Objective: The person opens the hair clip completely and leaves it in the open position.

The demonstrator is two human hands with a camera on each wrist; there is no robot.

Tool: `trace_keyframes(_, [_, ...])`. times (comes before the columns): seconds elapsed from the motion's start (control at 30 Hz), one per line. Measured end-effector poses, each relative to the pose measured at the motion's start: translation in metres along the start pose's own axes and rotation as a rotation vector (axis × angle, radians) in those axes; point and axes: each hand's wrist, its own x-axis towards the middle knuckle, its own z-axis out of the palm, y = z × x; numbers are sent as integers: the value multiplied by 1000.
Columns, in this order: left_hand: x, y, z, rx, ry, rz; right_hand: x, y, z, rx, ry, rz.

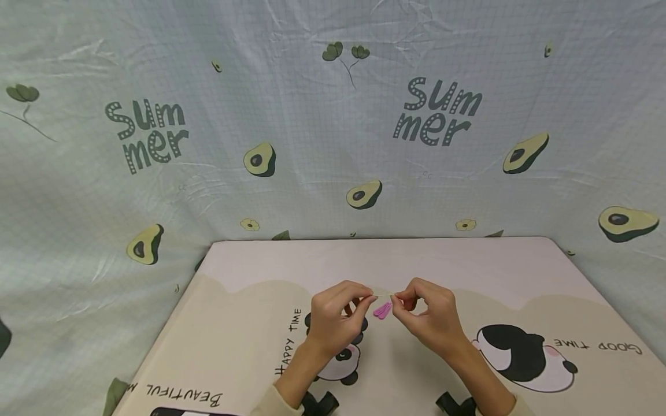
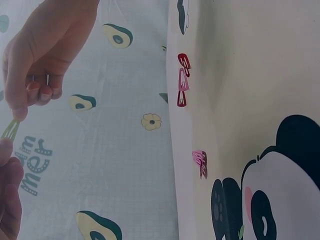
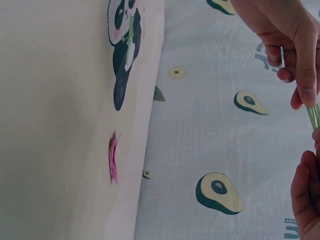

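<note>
Clip, thin and green, hangs in the air between my left hand and my right hand, above the table. Fingertips of each hand pinch it at opposite ends, probably to keep so slight a thing steady. Pink clips lie just beneath, close enough, I judge, for either hand to reach; two red clips, with another pink one between, lie farther right. The table's far edge runs beyond my hands, before the cloth; left and right, I judge, my wrists have room.
</note>
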Motion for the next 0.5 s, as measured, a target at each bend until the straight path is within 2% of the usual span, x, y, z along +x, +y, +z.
trace_keyframes(0.5, [-1, 0, 1, -2, 4, 10, -1, 0, 1, -3, -3, 3])
